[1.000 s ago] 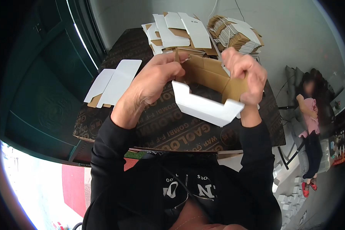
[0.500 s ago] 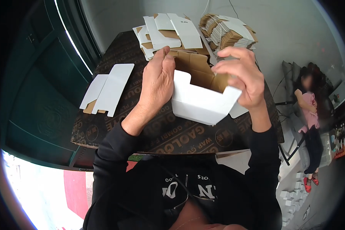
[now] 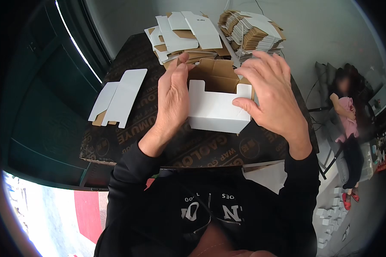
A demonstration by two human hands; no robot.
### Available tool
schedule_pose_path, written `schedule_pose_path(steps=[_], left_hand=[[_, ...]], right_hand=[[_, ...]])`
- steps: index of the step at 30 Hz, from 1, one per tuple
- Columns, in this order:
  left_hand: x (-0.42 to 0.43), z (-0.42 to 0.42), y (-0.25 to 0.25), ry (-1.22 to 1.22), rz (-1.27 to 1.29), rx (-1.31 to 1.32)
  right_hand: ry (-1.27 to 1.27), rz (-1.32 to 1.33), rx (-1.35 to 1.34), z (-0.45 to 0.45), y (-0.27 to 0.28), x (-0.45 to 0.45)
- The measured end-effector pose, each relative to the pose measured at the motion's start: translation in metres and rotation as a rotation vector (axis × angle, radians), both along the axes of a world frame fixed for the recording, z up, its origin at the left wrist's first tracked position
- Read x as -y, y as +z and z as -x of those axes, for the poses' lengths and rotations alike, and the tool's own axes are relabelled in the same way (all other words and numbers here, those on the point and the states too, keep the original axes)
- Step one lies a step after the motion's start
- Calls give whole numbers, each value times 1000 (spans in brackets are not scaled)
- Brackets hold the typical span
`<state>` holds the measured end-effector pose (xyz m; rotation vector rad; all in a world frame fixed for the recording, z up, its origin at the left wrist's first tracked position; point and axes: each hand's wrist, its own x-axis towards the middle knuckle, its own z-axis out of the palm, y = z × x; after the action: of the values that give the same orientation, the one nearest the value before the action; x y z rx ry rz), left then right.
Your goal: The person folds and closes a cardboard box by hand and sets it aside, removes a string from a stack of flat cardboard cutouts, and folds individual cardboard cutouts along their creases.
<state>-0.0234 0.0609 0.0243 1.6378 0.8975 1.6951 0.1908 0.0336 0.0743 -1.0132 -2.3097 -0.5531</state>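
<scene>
Between my two hands is a white cardboard box (image 3: 221,105), its top open and its brown inside showing. The front tabs at its two corners stand up. My left hand (image 3: 174,92) is closed on the box's left side, with the thumb and fingertips at the upper edge. On the right side, my right hand (image 3: 268,92) grips the box, thumb across the front right corner and fingers over the far right edge. Left of the box, a flat folded white carton (image 3: 126,96) lies on the dark printed table (image 3: 180,150).
A loose pile of flat cartons (image 3: 186,32) lies at the table's back, beside a thicker stack of cartons (image 3: 255,36). At right a person (image 3: 347,115) sits on a chair. Small white boxes (image 3: 330,218) lie on the floor there.
My right hand has come down from above the box's right edge onto its front right corner and side. The box has turned a little, its front now facing me more squarely.
</scene>
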Motion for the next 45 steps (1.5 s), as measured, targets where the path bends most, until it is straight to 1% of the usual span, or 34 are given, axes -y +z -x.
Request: schedule_pose_path(steps=[5, 9, 10, 14, 20, 24, 25, 29, 35, 39, 40, 43, 44, 45], left_hand=[[7, 0, -10, 62, -61, -54], [6, -1, -21, -79, 105, 32], [4, 0, -26, -80, 106, 31], [-13, 4, -45, -98, 196, -82], [-13, 3, -52, -116, 169, -57], [-24, -1, -73, -134, 195, -38], [-26, -1, -78, -131, 196, -38], [-36, -2, -89, -24, 236, -185], [-22, -11, -77, -138, 301, -121], [-29, -9, -91, -79, -43, -67], [-28, -6, -87, -75, -49, -71], [-17, 9, -69, -124, -66, -169], [-13, 11, -67, -141, -69, -199], [-12, 11, -70, -143, -69, -199]], right_hand=[[-31, 24, -19, 10, -3, 9], [-32, 210, -137, 13, -26, -10], [-33, 212, -138, 13, -30, -15], [-11, 373, -200, 11, -42, -40], [-28, 412, -238, 8, -46, -60], [79, 358, -543, 3, -60, -76], [81, 359, -543, 5, -62, -75], [-78, 806, -1053, 18, -72, -69], [-77, 749, -977, 14, -102, -89], [-15, 741, -1110, 27, -102, -91], [-7, 738, -1112, 30, -98, -90], [-126, 785, -959, 36, -77, -77], [-168, 802, -904, 36, -76, -74], [-170, 802, -905, 36, -78, -74]])
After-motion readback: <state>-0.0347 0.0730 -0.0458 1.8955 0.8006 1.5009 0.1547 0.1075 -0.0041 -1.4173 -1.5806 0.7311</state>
